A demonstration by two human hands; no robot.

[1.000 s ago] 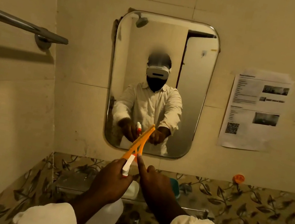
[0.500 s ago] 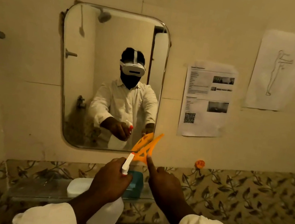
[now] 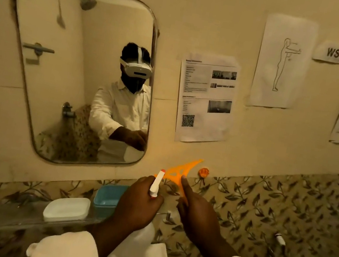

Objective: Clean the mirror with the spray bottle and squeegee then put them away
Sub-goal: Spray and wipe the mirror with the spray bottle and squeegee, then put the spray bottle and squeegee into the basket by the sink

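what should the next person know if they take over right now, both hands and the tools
Left hand: closed around the white spray bottle, nozzle up.
Right hand: holds the orange squeegee, forefinger along it, blade toward the orange wall hook.
Mirror: off to the left, neither tool on it; whether it is clean I cannot tell.
Left: put away the squeegee, probably on the hook, then the bottle.

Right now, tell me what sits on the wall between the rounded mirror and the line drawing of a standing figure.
The head view shows one printed sheet with photos and a QR code, taped between the mirror and the figure drawing.
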